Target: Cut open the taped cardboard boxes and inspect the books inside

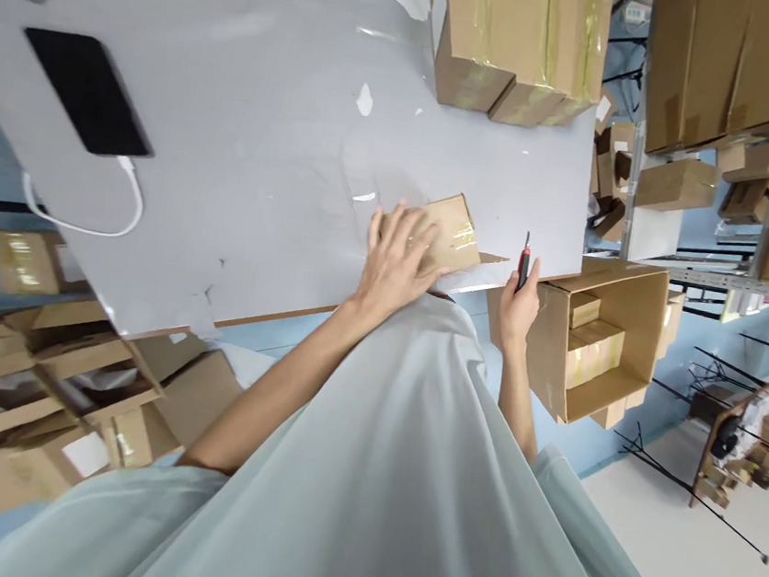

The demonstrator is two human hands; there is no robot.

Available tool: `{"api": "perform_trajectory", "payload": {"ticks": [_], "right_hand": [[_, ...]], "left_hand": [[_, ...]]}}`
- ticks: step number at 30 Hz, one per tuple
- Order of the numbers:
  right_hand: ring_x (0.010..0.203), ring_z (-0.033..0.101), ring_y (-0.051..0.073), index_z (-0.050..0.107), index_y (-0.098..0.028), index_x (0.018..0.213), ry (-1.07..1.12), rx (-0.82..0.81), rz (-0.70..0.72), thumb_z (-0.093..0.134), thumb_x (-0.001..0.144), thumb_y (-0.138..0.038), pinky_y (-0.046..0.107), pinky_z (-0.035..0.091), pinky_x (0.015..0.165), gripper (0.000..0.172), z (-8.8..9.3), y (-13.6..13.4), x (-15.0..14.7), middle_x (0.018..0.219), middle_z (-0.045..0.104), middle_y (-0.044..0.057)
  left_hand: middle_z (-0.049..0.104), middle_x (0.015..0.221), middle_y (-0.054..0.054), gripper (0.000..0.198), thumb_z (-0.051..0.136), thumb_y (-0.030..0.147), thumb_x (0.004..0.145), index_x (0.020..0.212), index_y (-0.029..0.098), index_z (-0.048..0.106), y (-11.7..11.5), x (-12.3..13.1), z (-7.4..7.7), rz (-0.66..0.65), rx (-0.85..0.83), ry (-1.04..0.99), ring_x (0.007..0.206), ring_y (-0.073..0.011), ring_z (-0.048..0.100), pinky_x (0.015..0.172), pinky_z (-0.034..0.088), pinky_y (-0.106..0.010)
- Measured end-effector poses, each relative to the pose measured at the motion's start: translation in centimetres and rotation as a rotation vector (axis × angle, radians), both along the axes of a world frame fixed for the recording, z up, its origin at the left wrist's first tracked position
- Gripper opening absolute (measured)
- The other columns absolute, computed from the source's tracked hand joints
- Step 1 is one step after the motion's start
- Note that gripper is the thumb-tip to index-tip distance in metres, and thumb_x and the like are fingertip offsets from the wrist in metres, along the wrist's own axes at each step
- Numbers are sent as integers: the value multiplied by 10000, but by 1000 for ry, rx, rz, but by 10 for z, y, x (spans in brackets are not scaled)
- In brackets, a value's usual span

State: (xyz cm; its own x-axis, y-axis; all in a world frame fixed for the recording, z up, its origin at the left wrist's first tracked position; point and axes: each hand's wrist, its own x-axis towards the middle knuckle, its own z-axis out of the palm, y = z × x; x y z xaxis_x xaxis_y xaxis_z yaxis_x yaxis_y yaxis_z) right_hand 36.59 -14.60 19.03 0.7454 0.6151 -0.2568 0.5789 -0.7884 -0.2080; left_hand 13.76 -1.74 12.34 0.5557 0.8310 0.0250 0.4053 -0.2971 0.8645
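My left hand (398,258) lies flat with fingers spread on a small taped cardboard box (453,231) near the table's edge. My right hand (519,308) is closed around a red and black utility knife (524,266), held upright just beside the table edge, a little to the right of the small box. The knife's tip points up toward the grey table (270,127).
A black phone (87,93) with a white cable (112,211) lies on the table's left. Large taped cartons (516,40) stand at the far side. An open carton (593,340) holding smaller boxes sits below the table's right edge. Shelves with cartons (734,78) rise at right.
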Motion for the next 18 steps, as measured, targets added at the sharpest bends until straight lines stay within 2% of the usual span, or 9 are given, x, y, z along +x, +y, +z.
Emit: {"api": "perform_trajectory", "payload": {"ticks": [2,4,7,9,11,13,18], "right_hand": [[1485,655,396,334,-111,1803,18,-5,-11,324,1157,-394,521,541,1204,705,-33,7,29,1669,616,268],[1463,656,388,393,-73,1764,59,-45,-19,360,1122,-312,520,532,1217,686,-69,14,53,1642,611,298],[1333,707,380,425,-66,1737,106,-126,-50,406,1061,-206,527,554,1172,690,-117,21,78,1529,635,310],[1259,724,372,411,-83,1746,126,-161,-42,426,1028,-159,529,566,1137,722,-141,22,88,1482,632,293],[1245,714,364,368,-81,1766,138,-187,-13,428,1013,-137,518,562,1129,757,-158,20,94,1481,605,285],[1283,682,358,324,-62,1778,143,-205,28,418,1011,-129,500,546,1144,776,-171,17,98,1494,575,285],[1364,611,364,359,-60,1751,125,-204,119,455,1010,-147,519,496,1209,752,-189,11,98,1460,596,278]], "left_hand": [[444,1821,-212,850,773,695,995,1700,292,523,-9,-24,-4,210,-38,55,1774,-469,264,1435,188,-724],[444,1797,-263,1018,821,760,932,1736,249,461,-20,-45,-13,384,-151,108,1726,-482,366,1397,326,-695],[520,1712,-287,1177,904,810,818,1738,234,450,-39,-57,-27,529,-468,122,1510,-469,639,1227,571,-635],[574,1665,-281,1166,934,801,791,1710,241,486,-49,-52,-32,595,-645,64,1379,-432,732,1117,653,-581],[616,1641,-260,1114,958,777,781,1665,247,535,-54,-41,-33,643,-702,-29,1376,-407,733,1101,666,-542],[640,1637,-224,1059,965,763,781,1625,259,571,-55,-29,-31,656,-691,-109,1413,-389,712,1125,659,-521],[685,1606,-188,989,882,837,819,1571,246,629,-45,-11,-27,628,-637,-192,1479,-385,682,1238,596,-536]]}}
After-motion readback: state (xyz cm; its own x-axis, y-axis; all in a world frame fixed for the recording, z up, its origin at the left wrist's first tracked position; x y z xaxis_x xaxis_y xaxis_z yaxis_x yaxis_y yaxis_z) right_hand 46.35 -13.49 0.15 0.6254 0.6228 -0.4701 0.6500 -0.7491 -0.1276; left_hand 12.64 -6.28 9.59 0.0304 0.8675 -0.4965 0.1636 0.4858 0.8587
